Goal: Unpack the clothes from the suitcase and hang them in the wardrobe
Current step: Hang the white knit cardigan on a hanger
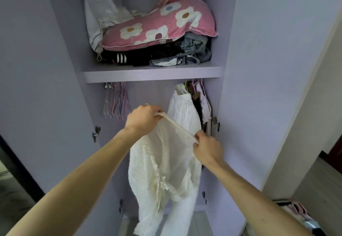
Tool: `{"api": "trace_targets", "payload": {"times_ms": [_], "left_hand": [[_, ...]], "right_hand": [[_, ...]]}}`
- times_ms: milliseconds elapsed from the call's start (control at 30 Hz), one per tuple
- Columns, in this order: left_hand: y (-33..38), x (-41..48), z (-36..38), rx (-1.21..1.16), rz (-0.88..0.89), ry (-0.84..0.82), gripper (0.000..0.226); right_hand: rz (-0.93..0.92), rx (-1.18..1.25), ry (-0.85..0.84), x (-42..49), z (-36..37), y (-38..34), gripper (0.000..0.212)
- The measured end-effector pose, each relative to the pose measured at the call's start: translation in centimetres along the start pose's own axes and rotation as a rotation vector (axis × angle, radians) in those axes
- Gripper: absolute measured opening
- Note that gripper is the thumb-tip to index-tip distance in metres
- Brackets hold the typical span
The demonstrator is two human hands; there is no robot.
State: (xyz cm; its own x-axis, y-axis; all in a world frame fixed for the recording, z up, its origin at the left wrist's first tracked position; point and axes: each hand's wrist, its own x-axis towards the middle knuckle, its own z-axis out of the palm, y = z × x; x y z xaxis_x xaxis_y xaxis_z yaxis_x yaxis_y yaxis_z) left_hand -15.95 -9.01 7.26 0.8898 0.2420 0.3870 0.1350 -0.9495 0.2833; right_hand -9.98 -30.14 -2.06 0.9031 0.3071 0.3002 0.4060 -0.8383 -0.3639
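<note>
A cream lace blouse (162, 169) hangs in front of the open lilac wardrobe (61, 87). My left hand (143, 119) grips its upper left edge and my right hand (208, 148) pinches the upper right edge, so the neckline is stretched between them. A metal hook tip shows just above my left hand. Behind the blouse, a white garment (182, 113) and a few darker and pale ones hang at the right end of the rail. A corner of the suitcase (299, 215) shows at the lower right.
Several empty wire hangers (116, 102) hang at the rail's left end. The shelf (151, 74) above carries a pink flowered pillow (159, 26), white cloth and folded dark and denim clothes. Wardrobe doors stand open at both sides.
</note>
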Motion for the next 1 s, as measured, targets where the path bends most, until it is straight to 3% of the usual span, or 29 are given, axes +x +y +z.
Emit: {"api": "trace_targets", "payload": {"times_ms": [167, 267, 367, 433, 500, 567, 667, 767, 800, 900, 1000], "left_hand": [[-4.5, -1.3, -0.5, 0.163, -0.066, 0.070, 0.022], [-5.9, -2.1, -0.3, 0.269, -0.043, 0.019, 0.026], [-7.3, -3.5, 0.6, 0.340, -0.034, -0.134, 0.028], [-8.5, -4.5, 1.8, 0.421, -0.062, -0.209, 0.020], [-9.4, -5.4, 3.0, 0.386, -0.124, -0.256, 0.027], [-9.9, -5.7, 3.8, 0.198, -0.226, -0.351, 0.027], [-10.4, -5.1, 3.8, -0.096, -0.337, -0.617, 0.007], [-10.6, -4.9, 2.9, -0.502, -0.547, -0.613, 0.019], [-10.6, -4.8, 2.8, -0.638, -0.573, -0.584, 0.021], [-9.6, -4.0, 3.0, -1.046, -0.614, -0.476, 0.021], [-6.7, -3.3, 3.3, -1.350, -0.689, -0.327, 0.013]], "right_hand": [[0.044, -0.086, -0.163, 1.0, 0.5, 3.1, 0.032], [0.000, 0.120, -0.205, 1.3, -0.5, 3.3, 0.030], [0.114, 0.407, -0.212, 2.4, -1.9, 3.9, 0.026], [0.179, 0.452, -0.169, 3.8, -2.3, 4.9, 0.030], [0.262, 0.504, -0.151, 4.6, -2.5, 5.3, 0.031], [0.260, 0.409, -0.126, 4.6, -3.0, 4.8, 0.034], [0.188, 0.061, -0.111, 3.7, -4.4, 4.5, 0.030], [0.220, -0.008, -0.315, 3.6, -5.0, 5.7, 0.018], [0.258, 0.119, -0.369, 3.6, -4.8, 6.2, 0.013], [0.513, 0.822, -0.401, 3.2, -3.4, 6.2, 0.014], [0.666, 1.181, -0.335, 2.5, -2.1, 5.0, 0.032]]}}
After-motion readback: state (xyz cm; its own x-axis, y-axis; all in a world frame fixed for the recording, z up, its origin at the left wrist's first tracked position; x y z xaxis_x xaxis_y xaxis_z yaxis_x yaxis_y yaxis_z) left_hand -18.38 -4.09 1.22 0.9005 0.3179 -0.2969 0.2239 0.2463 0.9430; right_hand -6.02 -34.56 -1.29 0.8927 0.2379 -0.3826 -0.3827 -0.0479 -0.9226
